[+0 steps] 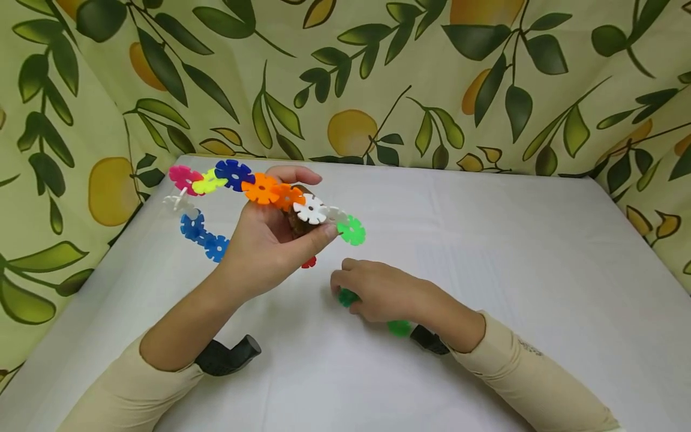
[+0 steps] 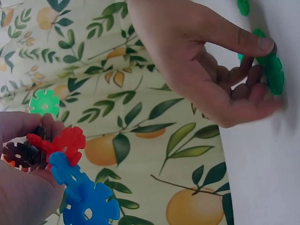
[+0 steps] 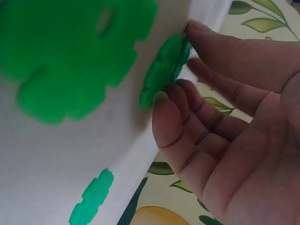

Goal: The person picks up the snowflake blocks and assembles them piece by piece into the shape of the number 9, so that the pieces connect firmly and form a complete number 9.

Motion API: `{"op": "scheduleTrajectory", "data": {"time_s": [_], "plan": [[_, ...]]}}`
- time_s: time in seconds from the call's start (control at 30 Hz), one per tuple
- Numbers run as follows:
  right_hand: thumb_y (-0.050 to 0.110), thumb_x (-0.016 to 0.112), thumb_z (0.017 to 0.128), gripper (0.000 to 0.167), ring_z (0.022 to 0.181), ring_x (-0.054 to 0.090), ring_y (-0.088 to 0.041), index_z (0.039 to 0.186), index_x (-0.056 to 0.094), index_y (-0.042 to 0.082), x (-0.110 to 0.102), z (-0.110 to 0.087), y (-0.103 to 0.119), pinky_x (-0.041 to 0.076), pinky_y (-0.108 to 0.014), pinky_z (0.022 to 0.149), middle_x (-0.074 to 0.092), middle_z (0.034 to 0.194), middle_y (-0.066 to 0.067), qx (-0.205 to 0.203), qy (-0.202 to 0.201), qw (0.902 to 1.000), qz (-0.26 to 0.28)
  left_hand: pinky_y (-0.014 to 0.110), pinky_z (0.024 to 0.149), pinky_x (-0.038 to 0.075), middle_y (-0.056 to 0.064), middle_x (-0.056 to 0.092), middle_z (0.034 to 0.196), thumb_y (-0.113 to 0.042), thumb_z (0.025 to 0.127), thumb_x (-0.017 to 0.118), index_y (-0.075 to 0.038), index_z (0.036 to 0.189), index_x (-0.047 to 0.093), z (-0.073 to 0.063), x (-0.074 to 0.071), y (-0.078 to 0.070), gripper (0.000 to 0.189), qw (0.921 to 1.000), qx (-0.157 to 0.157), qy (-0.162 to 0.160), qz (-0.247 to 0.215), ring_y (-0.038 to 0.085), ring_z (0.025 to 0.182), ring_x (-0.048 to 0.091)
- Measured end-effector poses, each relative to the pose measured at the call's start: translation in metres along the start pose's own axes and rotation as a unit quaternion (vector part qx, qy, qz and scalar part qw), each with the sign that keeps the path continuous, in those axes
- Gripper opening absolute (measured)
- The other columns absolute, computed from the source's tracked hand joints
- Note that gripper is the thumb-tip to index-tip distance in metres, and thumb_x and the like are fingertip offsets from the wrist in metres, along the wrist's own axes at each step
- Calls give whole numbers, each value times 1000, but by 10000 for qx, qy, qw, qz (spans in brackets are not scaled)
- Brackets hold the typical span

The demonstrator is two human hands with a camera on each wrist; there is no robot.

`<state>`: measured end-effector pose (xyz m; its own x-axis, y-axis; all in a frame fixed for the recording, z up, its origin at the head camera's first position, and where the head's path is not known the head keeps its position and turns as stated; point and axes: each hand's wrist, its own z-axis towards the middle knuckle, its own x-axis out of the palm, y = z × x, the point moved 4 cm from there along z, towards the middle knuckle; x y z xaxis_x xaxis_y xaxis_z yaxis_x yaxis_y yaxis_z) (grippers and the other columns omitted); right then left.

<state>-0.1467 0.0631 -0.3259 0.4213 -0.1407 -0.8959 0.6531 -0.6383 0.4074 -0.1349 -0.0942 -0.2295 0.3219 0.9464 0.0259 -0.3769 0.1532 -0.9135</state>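
Observation:
My left hand (image 1: pixel 259 258) holds up a curved chain of interlocking flower-shaped plastic discs (image 1: pixel 261 188), gripped near dark brown pieces. The chain runs through pink, yellow, dark blue, orange and white, with a light green disc (image 1: pixel 352 230) at its right end. Blue discs (image 1: pixel 193 227) hang on the left, and a red disc (image 2: pixel 70 145) shows beside the palm in the left wrist view. Low at the white tabletop, my right hand (image 1: pixel 385 291) pinches a green disc (image 3: pixel 161 72) between thumb and fingers; a second green layer shows behind it.
Another green disc (image 1: pixel 399 328) lies on the white table (image 1: pixel 518 258) under the right wrist. In the right wrist view, a big green disc (image 3: pixel 75 47) looms close and a smaller one (image 3: pixel 93 197) lies below. A fruit-patterned cloth (image 1: pixel 351 78) stands behind. Black wrist mounts (image 1: pixel 229 355) jut out.

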Motion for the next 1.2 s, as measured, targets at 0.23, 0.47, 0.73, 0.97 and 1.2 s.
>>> {"op": "scheduleTrajectory", "data": {"time_s": [0.23, 0.47, 0.73, 0.97, 1.2], "plan": [[6, 78, 86, 21, 84, 52, -13, 100, 64, 12, 0, 2, -6, 49, -28, 76, 53, 90, 6, 470, -85, 9989, -34, 27, 65, 55, 19, 51, 88, 16, 82, 68, -5, 127, 47, 0, 1, -1, 54, 10000, -28, 13, 17, 27, 74, 55], [2, 70, 89, 24, 79, 50, -14, 94, 52, 16, 2, 2, -3, 47, -28, 71, 53, 83, 6, 266, -245, 9982, 471, 27, 63, 54, 18, 51, 85, 15, 82, 68, -5, 126, 47, 0, 1, -1, 53, 10000, -62, -14, 16, 27, 73, 54], [6, 71, 92, 24, 63, 55, -8, 112, 58, 11, -22, -5, 1, 50, -28, 64, 62, 71, 7, -99, -612, 9921, 1094, 26, 61, 53, 18, 52, 88, 15, 82, 69, -7, 125, 49, -1, -2, -2, 52, 9996, 59, -253, 85, 26, 73, 54], [-3, 73, 89, 18, 68, 62, -11, 99, 64, 8, -80, -42, 3, 54, -28, 65, 66, 79, 10, -1191, -2414, 9460, 1808, 31, 73, 59, 20, 58, 100, 13, 85, 68, -7, 126, 48, 0, -5, -4, 50, 9972, 231, -658, 274, 31, 80, 65], [-12, 68, 87, 17, 66, 64, -14, 96, 64, 2, -99, -63, 10, 58, -31, 60, 66, 81, 3, -1607, -3208, 9049, 2290, 33, 73, 60, 20, 59, 99, 13, 84, 68, -8, 125, 48, -1, -4, -4, 50, 9981, 186, -572, 164, 31, 79, 66]]}}
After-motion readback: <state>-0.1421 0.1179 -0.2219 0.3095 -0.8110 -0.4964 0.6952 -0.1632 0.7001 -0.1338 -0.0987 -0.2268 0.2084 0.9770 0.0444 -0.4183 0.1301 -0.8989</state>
